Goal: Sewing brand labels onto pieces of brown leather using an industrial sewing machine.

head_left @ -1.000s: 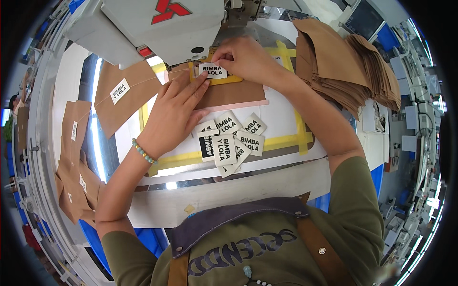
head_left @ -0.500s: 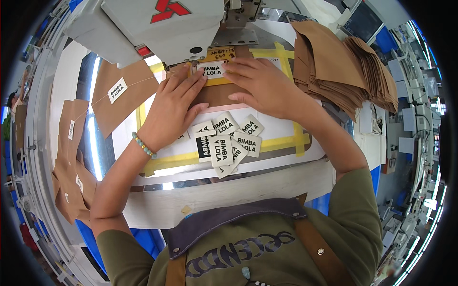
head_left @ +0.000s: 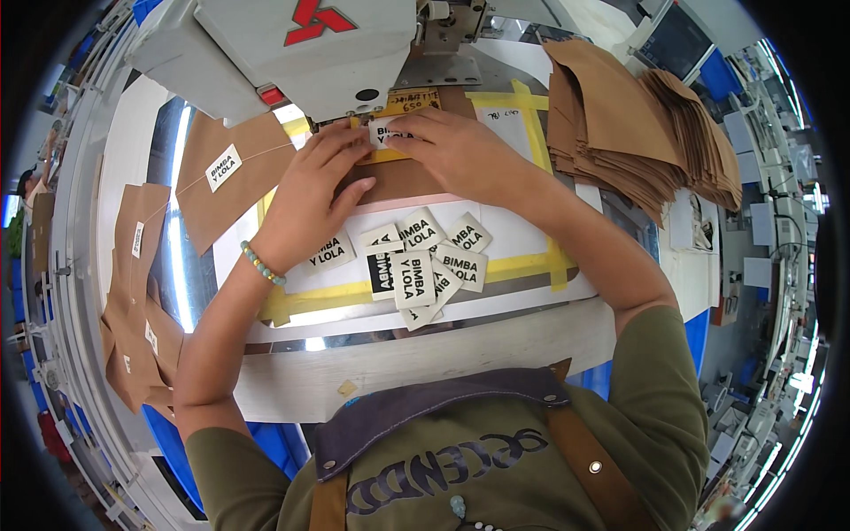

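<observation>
A white fabric label [head_left: 377, 132] with black lettering lies within a yellow-edged template [head_left: 385, 156], over a brown piece of material [head_left: 398, 182] below the sewing machine head. My left hand [head_left: 323, 186], with a beaded bracelet at its wrist, rests with fingers stretched out toward the label's left edge. From the other side, my right hand [head_left: 452, 155] lies over the label's right part, fingers extended and covering some of its lettering. Both hands are open, thumbs apart from the fingers. Nearer to me, several loose labels [head_left: 413, 279] overlap in a pile, one showing a black face.
The white sewing machine [head_left: 301, 62] overhangs the work area. At the right stand stacked brown pieces [head_left: 611, 115]; at the left, brown pieces with labels [head_left: 133, 292] trail off, joined by thread. Yellow tape [head_left: 556, 203] borders the white sheet. A screen [head_left: 677, 42] is far right.
My right hand has slid left across the label, covering more of it. My left hand has shifted slightly left and back, uncovering another loose label beside its wrist.
</observation>
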Motion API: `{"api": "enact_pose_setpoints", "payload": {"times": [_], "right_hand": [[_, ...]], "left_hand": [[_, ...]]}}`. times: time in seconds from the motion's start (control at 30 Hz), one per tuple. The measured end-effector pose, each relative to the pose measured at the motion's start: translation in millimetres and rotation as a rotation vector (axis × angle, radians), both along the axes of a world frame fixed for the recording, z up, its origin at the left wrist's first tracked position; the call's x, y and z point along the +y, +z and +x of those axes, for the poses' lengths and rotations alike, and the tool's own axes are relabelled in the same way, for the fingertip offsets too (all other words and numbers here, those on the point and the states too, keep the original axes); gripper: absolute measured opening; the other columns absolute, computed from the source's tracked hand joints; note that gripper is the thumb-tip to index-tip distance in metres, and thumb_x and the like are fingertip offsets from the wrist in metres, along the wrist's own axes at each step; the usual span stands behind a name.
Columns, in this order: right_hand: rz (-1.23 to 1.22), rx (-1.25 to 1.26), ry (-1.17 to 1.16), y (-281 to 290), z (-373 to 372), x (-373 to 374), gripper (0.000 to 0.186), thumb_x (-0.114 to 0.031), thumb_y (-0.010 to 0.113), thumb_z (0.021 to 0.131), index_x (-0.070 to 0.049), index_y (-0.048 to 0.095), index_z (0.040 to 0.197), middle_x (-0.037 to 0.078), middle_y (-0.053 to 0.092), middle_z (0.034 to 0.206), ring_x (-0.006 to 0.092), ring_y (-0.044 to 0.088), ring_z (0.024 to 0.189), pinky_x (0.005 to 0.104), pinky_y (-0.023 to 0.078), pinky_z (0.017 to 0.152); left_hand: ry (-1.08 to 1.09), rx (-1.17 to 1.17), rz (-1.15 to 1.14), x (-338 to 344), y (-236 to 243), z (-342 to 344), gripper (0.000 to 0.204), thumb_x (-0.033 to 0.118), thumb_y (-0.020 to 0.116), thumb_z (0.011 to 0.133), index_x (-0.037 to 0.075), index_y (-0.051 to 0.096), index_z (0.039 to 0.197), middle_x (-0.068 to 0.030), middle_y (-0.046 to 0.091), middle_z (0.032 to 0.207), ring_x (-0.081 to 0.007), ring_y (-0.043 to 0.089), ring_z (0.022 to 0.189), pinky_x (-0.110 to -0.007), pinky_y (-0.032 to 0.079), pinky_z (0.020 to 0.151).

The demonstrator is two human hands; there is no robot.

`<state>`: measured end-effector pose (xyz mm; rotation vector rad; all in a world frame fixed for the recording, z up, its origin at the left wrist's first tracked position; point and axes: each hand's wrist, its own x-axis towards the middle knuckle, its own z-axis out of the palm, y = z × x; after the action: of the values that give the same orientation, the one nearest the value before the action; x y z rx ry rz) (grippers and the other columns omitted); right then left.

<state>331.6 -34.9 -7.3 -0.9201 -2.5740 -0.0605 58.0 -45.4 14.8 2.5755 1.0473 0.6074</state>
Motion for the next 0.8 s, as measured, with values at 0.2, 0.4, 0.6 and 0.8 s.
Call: {"api": "enact_pose_setpoints", "payload": {"times": [0.2, 0.4, 0.6, 0.8], "right_hand": [[0.021, -0.098, -0.004, 0, 0, 6, 0.043, -0.007, 0.066, 0.095, -0.012, 0.073, 0.137, -0.001, 0.064, 0.153, 0.0245, 0.057, 0.142, 0.0389, 0.058, 0.109], [-0.084, -0.127, -0.033, 12, -4, 5, 0.044, -0.008, 0.065, 0.096, -0.016, 0.073, 0.138, -0.001, 0.063, 0.155, 0.0251, 0.056, 0.143, 0.039, 0.057, 0.111], [-0.131, -0.133, -0.047, 14, -7, 3, 0.043, -0.007, 0.064, 0.096, -0.013, 0.073, 0.138, 0.0, 0.063, 0.155, 0.0255, 0.056, 0.144, 0.0391, 0.057, 0.111], [-0.086, -0.131, -0.043, 10, 1, 2, 0.043, -0.008, 0.061, 0.097, -0.012, 0.073, 0.139, -0.001, 0.063, 0.155, 0.0237, 0.057, 0.143, 0.0397, 0.057, 0.11]], "left_hand": [[0.095, 0.073, 0.048, 4, -4, -20, 0.052, 0.015, 0.075, 0.099, 0.0, 0.062, 0.147, -0.0152, 0.058, 0.16, -0.0369, 0.054, 0.146, -0.045, 0.045, 0.123], [0.064, 0.207, 0.182, 3, -4, -19, 0.055, 0.016, 0.076, 0.098, -0.003, 0.061, 0.148, -0.0148, 0.058, 0.16, -0.0349, 0.055, 0.146, -0.045, 0.046, 0.122], [-0.015, 0.208, 0.192, -16, 21, -13, 0.055, 0.016, 0.077, 0.097, -0.002, 0.062, 0.148, -0.0159, 0.067, 0.148, -0.0362, 0.061, 0.139, -0.045, 0.051, 0.115], [-0.403, -0.761, -0.587, -88, 91, 27, 0.062, 0.012, 0.084, 0.088, -0.002, 0.067, 0.146, -0.016, 0.08, 0.121, -0.0316, 0.076, 0.117, -0.041, 0.059, 0.103]]}}
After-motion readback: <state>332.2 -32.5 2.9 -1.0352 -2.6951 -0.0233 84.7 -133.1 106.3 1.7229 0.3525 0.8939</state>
